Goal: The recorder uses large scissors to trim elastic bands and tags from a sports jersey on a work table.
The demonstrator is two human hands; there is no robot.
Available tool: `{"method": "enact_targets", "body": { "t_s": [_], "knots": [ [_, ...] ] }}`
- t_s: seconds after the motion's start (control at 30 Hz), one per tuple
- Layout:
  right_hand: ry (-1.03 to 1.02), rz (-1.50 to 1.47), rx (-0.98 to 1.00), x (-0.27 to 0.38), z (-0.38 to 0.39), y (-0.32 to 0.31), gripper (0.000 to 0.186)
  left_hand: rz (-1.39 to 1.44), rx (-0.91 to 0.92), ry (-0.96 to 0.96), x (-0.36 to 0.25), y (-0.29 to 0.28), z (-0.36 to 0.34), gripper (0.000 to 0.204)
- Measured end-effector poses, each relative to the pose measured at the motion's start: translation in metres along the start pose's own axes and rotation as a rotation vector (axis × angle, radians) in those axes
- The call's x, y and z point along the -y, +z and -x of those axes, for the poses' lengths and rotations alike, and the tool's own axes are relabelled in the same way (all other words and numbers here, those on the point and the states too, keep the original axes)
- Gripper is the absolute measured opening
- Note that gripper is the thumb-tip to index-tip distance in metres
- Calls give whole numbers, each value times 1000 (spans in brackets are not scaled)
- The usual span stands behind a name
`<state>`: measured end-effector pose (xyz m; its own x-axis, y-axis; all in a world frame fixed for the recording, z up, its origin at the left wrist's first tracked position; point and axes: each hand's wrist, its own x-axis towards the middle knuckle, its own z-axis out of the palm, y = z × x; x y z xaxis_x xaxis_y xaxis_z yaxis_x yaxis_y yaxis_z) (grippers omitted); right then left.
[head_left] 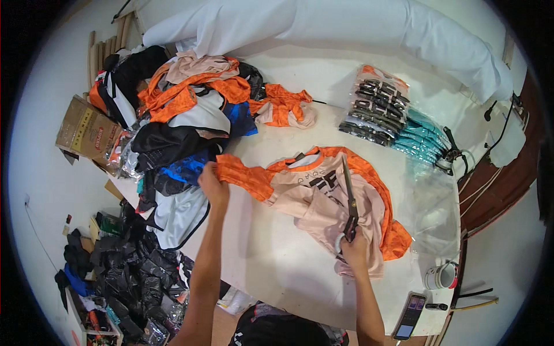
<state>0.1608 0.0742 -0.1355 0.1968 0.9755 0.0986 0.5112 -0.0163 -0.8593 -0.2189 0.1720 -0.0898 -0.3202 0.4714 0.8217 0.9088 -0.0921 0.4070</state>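
Observation:
A pale pink shirt (288,193) with orange patterned sleeves and dark lettering lies spread and rumpled on the white table. My left hand (212,183) pinches the cuff end of its left-hand orange sleeve (248,176), drawing it out sideways. In my right hand (354,251) is a pair of large dark scissors (350,202), gripped at the handles. The scissors lie over the shirt, pointing away from me, with their blades looking closed together. The shirt's other orange sleeve (395,241) lies to the right of the right hand.
A heap of clothes (184,127) covers the table's left side, beside a cardboard box (89,130). Stacked bagged garments (375,104) lie at the back right, before a white fabric roll (346,23). A mug (440,276) and phone (410,316) stand near right; black bags (138,282) fill the lower left.

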Motion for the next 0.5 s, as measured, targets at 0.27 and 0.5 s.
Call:
{"method": "enact_targets", "body": {
  "t_s": [0.27, 0.5],
  "knots": [
    [57, 30, 6, 1, -7, -1, 27, 55, -197, -42, 26, -82, -61, 21],
    [32, 64, 36, 6, -4, 5, 23, 308, 1157, -55, -1, -62, 38, 20]
  ]
}}
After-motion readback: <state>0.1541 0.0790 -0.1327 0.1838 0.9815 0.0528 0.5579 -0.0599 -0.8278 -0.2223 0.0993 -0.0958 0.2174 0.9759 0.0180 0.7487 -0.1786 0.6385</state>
